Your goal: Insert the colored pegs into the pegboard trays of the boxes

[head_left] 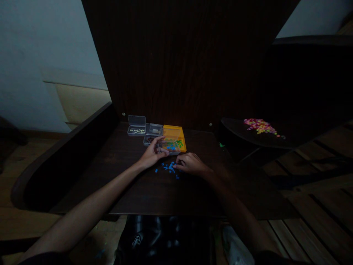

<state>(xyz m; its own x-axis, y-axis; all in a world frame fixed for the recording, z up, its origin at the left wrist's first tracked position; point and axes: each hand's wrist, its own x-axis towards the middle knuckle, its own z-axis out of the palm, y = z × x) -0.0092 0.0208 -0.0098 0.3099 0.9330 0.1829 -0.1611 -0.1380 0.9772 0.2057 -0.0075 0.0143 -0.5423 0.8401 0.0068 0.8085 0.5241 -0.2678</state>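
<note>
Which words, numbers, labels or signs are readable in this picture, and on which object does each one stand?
No text can be read.
Orange plastic box, clear plastic boxes: no label shows.
White mark on the shiny black bag below the dark wooden table: too small and dim to read.

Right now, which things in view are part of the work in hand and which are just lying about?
In hand: left hand on the small clear box of mixed pieces; right hand on the scattered blue pieces.
Lying about: orange tray; open box of pale pieces; middle clear box; coloured pile off to the right.
</note>
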